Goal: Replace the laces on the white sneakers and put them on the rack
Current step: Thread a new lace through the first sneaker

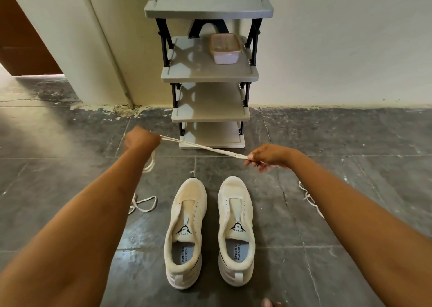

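Two white sneakers stand side by side on the dark tiled floor, toes toward the rack, both without laces: the left sneaker and the right sneaker. Above their toes a white lace is stretched taut between my hands. My left hand grips one end in a fist, and a loop of the lace hangs below it. My right hand pinches the other end. The grey shoe rack stands against the wall straight ahead.
Another white lace lies on the floor left of the sneakers, and a third lace lies to the right, partly under my right arm. A plastic container sits on the rack's second shelf. A brown door is at far left.
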Demonstrator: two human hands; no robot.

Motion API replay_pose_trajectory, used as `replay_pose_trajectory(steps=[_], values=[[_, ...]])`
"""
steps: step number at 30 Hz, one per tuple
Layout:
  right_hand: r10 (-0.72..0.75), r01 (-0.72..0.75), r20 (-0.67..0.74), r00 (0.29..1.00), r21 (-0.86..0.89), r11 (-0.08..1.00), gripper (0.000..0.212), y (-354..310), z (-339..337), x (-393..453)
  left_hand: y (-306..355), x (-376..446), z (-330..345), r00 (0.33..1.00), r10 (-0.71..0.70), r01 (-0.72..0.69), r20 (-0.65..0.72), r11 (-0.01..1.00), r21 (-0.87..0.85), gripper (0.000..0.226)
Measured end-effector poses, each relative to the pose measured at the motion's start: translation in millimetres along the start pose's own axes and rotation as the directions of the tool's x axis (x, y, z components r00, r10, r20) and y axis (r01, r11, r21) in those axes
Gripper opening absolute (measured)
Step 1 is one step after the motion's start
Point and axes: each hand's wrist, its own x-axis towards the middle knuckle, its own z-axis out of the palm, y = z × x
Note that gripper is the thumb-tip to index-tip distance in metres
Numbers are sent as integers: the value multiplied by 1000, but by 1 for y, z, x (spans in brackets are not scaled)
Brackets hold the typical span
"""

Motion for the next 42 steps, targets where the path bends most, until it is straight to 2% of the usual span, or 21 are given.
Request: replay_pose_trajectory(steps=[5, 7, 13, 15, 18, 20, 22, 24, 26, 28, 30, 31, 33, 35, 37, 40, 42], values=[[-52, 56, -58, 997, 70, 996, 19, 6, -9, -1, -5, 1, -7, 993, -44, 37, -109, 997, -64, 22], [-71, 77, -78, 994, 87, 993, 18, 5, -10, -1, -7, 1, -9, 990, -46, 41, -132, 998, -36, 20], [-68, 69, -171, 983, 3, 998, 16, -1, -10, -8, -9, -3, -19, 982, -63, 59, -178, 998, -29, 25], [-64, 72, -216, 974, 27, 997, 16, -3, -12, -12, -9, -5, -22, 992, -35, 31, -123, 999, -36, 26], [-68, 96, -280, 957, 86, 992, 13, -8, -18, -17, -3, -21, -25, 995, 54, -38, 86, 984, -171, 25], [-68, 124, -390, 918, 120, 985, 11, -12, -19, -18, 6, -40, -27, 966, 100, -28, 237, 957, -290, 17], [-43, 118, -517, 855, 113, 987, 13, -14, -20, -17, 20, -59, -28, 920, 155, 22, 360, 897, -441, 19], [-15, 71, -610, 792, 68, 995, 16, -17, -25, -19, 36, -76, -29, 886, 225, 40, 406, 834, -550, 24], [35, 0, -673, 739, 52, 999, 20, -22, -33, -26, 48, -87, -32, 872, 295, 0, 391, 798, -603, 31], [51, -196, -736, 675, -113, 974, 24, -25, -37, -41, 56, -97, -35, 847, 360, -38, 391, 775, -631, 34], [44, -407, -719, 693, -340, 848, 30, -26, -29, -53, 64, -109, -37, 812, 397, -53, 428, 780, -624, 33], [33, -419, -668, 743, -426, 802, 39, -27, -22, -55, 68, -115, -37, 804, 402, -59, 438, 788, -613, 31], [-32, -256, -497, 867, -501, 827, 55, -31, -4, -52, 74, -122, -33, 809, 391, -73, 438, 807, -586, 26], [-158, 26, -330, 931, -370, 929, 50, -41, 18, -48, 76, -128, -28, 820, 396, -115, 414, 822, -558, 20], [-215, 214, -194, 957, -29, 976, 36, -53, 44, -47, 72, -131, -24, 841, 399, -135, 365, 808, -573, 19], [-269, 243, -6, 963, 442, 863, 24, -58, 74, -34, 55, -128, -12, 850, 400, -100, 343, 762, -640, 14], [-286, 263, -44, 957, 543, 797, 20, -58, 86, -26, 43, -124, -4, 859, 377, -52, 347, 737, -674, 15]])
